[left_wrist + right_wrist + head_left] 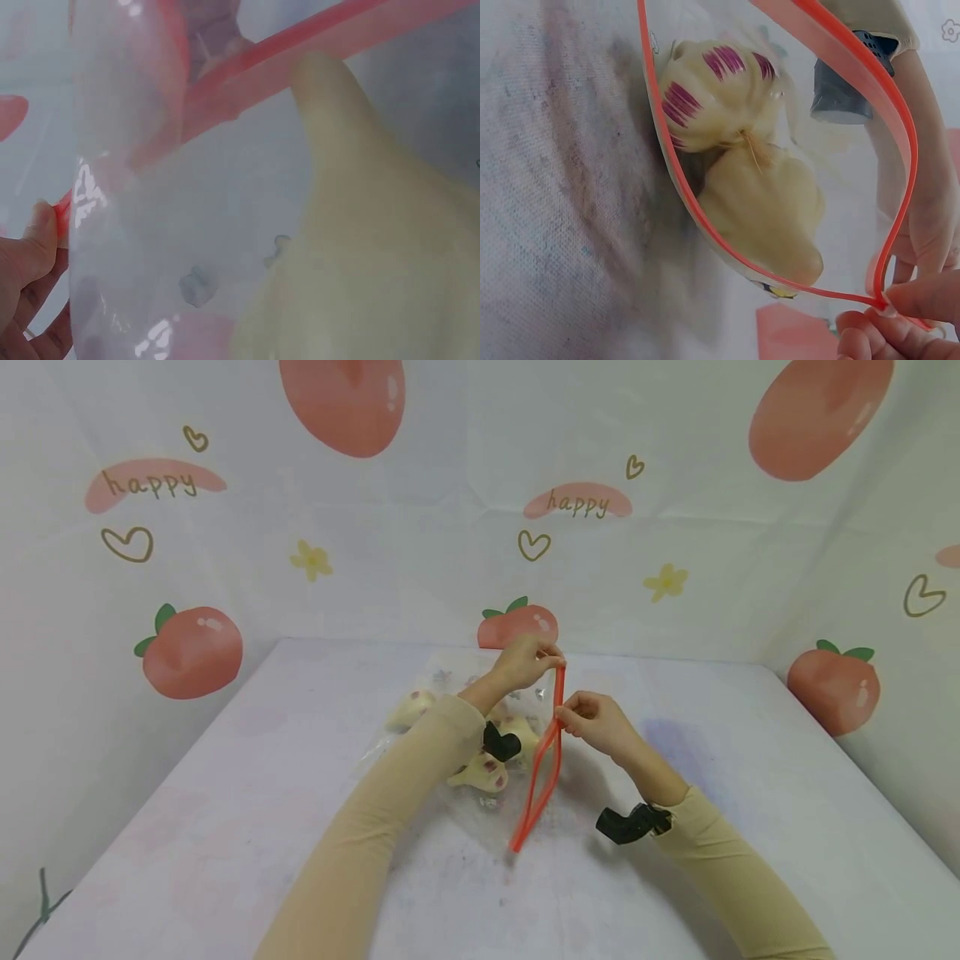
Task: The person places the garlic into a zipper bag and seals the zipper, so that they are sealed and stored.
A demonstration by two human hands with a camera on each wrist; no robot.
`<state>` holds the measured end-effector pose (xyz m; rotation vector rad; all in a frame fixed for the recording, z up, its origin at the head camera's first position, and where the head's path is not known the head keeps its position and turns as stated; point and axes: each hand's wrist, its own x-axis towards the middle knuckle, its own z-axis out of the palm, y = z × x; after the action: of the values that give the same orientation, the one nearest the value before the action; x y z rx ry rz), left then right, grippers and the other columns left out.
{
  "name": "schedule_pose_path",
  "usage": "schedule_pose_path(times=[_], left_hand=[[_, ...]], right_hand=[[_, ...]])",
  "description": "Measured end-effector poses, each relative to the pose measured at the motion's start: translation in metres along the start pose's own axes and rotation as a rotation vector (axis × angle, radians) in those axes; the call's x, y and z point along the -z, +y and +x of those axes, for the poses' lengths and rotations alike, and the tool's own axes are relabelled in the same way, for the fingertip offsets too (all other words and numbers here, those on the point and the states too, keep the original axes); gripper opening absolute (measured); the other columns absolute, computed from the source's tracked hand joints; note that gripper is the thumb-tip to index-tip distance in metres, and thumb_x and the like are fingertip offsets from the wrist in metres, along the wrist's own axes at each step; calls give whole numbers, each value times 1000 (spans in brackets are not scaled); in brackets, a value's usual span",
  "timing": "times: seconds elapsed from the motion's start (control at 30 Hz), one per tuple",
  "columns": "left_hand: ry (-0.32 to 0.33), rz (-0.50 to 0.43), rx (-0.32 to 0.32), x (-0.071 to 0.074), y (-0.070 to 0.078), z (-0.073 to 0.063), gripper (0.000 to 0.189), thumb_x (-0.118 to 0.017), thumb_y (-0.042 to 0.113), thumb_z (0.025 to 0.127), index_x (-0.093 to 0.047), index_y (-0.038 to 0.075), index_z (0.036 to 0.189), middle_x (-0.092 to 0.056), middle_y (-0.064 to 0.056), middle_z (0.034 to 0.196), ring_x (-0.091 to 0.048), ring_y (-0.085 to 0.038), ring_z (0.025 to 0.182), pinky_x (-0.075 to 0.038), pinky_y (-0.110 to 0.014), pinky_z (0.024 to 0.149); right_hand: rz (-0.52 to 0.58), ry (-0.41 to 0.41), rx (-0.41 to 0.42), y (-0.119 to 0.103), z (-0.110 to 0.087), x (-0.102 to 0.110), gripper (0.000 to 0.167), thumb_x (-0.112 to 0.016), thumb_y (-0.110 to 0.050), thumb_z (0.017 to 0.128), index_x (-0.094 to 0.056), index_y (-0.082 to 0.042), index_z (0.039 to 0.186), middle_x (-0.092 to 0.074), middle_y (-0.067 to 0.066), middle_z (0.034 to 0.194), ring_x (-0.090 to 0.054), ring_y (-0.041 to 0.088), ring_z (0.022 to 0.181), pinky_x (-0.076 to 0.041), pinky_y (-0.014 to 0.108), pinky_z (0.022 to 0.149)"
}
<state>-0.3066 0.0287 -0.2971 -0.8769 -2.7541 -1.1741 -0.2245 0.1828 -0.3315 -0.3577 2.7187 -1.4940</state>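
A clear zip bag (487, 827) with a red zip edge (558, 693) lies on the table, its mouth facing right. Several garlic bulbs (757, 202), cream with purple streaks, are inside it. My left hand (525, 662) pinches the far end of the red edge between thumb and fingers. Closer to me, my right hand (600, 722) pinches the same edge at a small pale piece, perhaps a slider (886, 308). Between my right hand and the near corner the two red strips bow apart. In the left wrist view, a blurred garlic bulb (360, 225) shows through the plastic.
The white table (225, 827) has faint coloured stains. Behind it hangs a white cloth (420, 568) printed with red fruit and hearts. Black wrist cameras sit on both sleeves, the left one (501, 742) over the bag, the right one (630, 822) above the table.
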Motion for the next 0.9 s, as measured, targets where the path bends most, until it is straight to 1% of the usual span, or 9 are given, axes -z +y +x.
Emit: schedule_pose_path(times=[0.13,0.27,0.5,0.67,0.8,0.9], left_hand=[[4,-4,5,2,0,0,19,-58,21,93,-71,8,98,-70,-7,103,-60,-22,101,-50,-31,82],[8,-9,5,2,1,0,19,-59,21,92,-71,7,97,-70,-7,101,-60,-23,100,-50,-31,81],[18,-18,-7,3,-2,1,18,-60,20,92,-72,7,97,-70,-7,101,-61,-23,99,-50,-30,82],[20,-23,6,4,-2,0,19,-58,19,93,-71,7,98,-70,-7,103,-60,-23,101,-50,-33,84],[39,-26,17,5,-2,0,18,-58,19,93,-71,7,97,-70,-7,102,-61,-23,100,-51,-32,82],[46,-25,17,6,-3,1,18,-59,19,93,-71,7,96,-70,-7,102,-61,-22,101,-50,-32,82]], right_hand=[[-17,-12,-2,0,-1,-1,24,-58,-18,92,-62,5,92,-65,9,75,-57,15,68,-49,26,65],[-28,-23,10,1,-1,-2,21,-58,-17,92,-62,4,90,-66,16,79,-57,16,68,-49,28,65],[-19,-55,21,3,-4,-4,20,-59,-13,91,-60,6,86,-64,15,73,-57,15,66,-45,24,61],[-14,-72,14,5,-6,-7,19,-60,-14,91,-60,5,85,-64,14,72,-58,15,67,-46,25,61],[-16,-99,20,3,-8,-8,19,-60,-13,90,-60,5,85,-63,12,70,-57,17,67,-45,25,60],[-28,-116,29,3,-9,-10,19,-60,-13,90,-60,5,84,-62,14,70,-55,15,66,-44,25,59]])
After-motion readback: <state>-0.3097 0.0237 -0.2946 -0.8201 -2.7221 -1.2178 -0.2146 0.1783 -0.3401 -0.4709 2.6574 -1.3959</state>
